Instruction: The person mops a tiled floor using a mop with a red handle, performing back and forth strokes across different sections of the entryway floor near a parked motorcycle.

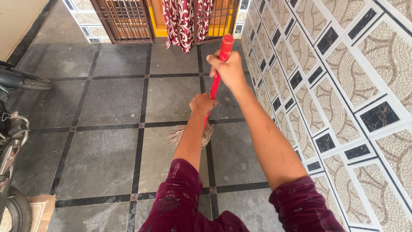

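gripping a red mop handle [219,73] in both hands, the person holds it slanted down toward the floor [107,159], its pale stringy mop head [180,134] spread flat on a grey tile just ahead of them, near the foot of the patterned tiled wall [343,94] on the right. the handle looks stiff, smooth and light, a long plastic or coated pole, so it probably wants a firm two-point hold: one grasp close to the top end, one lower down for leverage. the strands look soft and limp, likely dragging rather than pushing well.

the right hand [230,68] is clenched round the pole just below its top end, farther out. the left hand [201,103] is closed round it lower, nearer the mop head, which shows just beyond and below that wrist. both arms wear maroon sleeves [180,202].

farther off, a metal grille door [124,21] and a red patterned curtain [184,21] stand at the far edge of the floor. a parked motorcycle [10,141] sits along the left edge.
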